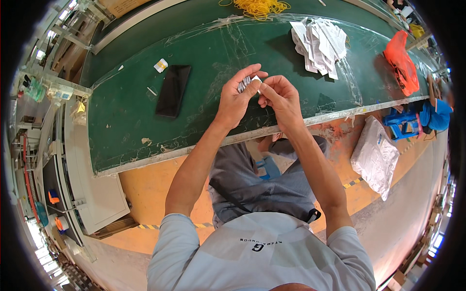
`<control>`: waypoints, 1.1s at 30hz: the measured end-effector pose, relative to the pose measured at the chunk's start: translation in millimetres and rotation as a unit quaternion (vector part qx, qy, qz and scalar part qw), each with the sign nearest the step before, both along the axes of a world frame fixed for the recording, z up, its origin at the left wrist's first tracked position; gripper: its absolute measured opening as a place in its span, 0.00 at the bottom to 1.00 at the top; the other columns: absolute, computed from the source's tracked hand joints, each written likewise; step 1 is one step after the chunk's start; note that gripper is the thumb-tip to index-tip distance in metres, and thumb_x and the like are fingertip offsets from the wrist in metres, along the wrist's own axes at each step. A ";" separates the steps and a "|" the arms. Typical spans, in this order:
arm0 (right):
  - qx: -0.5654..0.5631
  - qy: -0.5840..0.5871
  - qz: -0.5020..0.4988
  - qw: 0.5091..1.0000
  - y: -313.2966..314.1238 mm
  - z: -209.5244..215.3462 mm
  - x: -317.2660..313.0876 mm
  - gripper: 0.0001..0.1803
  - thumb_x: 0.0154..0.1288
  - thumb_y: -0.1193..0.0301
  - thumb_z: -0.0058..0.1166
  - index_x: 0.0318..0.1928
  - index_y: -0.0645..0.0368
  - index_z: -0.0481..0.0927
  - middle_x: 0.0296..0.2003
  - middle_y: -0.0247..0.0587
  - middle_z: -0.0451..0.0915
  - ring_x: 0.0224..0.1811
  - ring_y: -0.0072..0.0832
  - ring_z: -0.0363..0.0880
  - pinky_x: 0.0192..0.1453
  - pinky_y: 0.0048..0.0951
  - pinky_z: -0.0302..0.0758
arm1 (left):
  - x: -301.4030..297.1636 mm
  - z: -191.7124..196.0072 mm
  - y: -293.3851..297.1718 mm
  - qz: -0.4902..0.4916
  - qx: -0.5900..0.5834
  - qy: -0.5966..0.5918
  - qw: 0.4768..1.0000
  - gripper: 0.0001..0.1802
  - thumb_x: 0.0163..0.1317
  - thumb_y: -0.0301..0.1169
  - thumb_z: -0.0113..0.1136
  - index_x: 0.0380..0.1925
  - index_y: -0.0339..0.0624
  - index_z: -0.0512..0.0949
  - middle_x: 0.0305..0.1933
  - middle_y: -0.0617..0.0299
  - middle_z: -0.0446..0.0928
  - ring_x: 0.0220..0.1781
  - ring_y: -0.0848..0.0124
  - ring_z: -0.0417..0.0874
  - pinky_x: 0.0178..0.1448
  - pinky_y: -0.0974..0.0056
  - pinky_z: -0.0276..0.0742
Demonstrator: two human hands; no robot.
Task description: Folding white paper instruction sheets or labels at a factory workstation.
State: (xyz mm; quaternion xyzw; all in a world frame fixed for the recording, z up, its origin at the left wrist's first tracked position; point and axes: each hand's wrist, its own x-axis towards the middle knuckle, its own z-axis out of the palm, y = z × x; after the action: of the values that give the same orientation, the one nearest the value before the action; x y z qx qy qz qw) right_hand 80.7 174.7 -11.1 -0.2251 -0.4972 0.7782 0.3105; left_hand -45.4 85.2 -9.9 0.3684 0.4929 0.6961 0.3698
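Observation:
My left hand (234, 99) is closed around a small grey-and-white striped bundle (244, 84), its kind too small to make out. A small white piece (256, 79) shows between the two hands, above the near edge of the green table (131, 126). My right hand (283, 101) has its thumb and fingers pinched together at that white piece, close beside the left fingertips. To the left of the hands lies a black phone-like slab (173, 90), flat on the table. A fanned pile of white paper pieces (319, 46) sits beyond my right hand.
Yellow bands (259, 7) lie heaped at the far side. A red plastic bag (402, 65) stands at the table's right end. Below it on the floor are a white sack (375, 157) and a blue stool (402, 123). A person in blue (435, 114) is at far right.

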 end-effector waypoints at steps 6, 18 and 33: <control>0.079 -0.013 -0.029 0.996 0.5 -9.3 -14.6 0.06 0.72 0.75 0.63 0.44 0.64 0.81 0.35 0.35 0.85 0.32 0.17 0.82 0.36 0.21 0.79 | -2.1 -2.1 -0.7 -0.028 0.000 -0.115 0.993 0.23 0.76 0.31 0.60 0.68 0.34 0.74 0.63 0.52 0.80 0.57 0.70 0.82 0.56 0.66 0.80; 0.343 -0.087 -0.014 0.935 1.3 11.1 -8.4 0.09 0.68 0.77 0.66 0.47 0.66 0.84 0.36 0.40 0.88 0.38 0.19 0.87 0.45 0.24 0.85 | -5.3 5.8 -5.2 -0.024 -0.029 -0.253 0.967 0.19 0.74 0.34 0.64 0.61 0.40 0.79 0.61 0.57 0.83 0.59 0.71 0.83 0.62 0.68 0.80; 0.303 -0.076 0.009 0.950 16.6 4.5 8.5 0.09 0.68 0.80 0.64 0.48 0.68 0.83 0.36 0.40 0.88 0.39 0.19 0.87 0.45 0.25 0.84 | -5.4 7.4 -6.1 -0.122 0.041 -0.236 0.963 0.33 0.70 0.20 0.62 0.74 0.35 0.66 0.76 0.50 0.69 0.75 0.64 0.73 0.76 0.60 0.73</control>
State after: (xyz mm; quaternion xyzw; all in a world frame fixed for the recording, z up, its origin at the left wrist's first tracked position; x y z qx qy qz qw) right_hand 89.2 191.3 -6.6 -0.1746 -0.7334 0.5746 0.3186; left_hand -50.8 79.1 -2.4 0.2657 0.3142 0.7327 0.5420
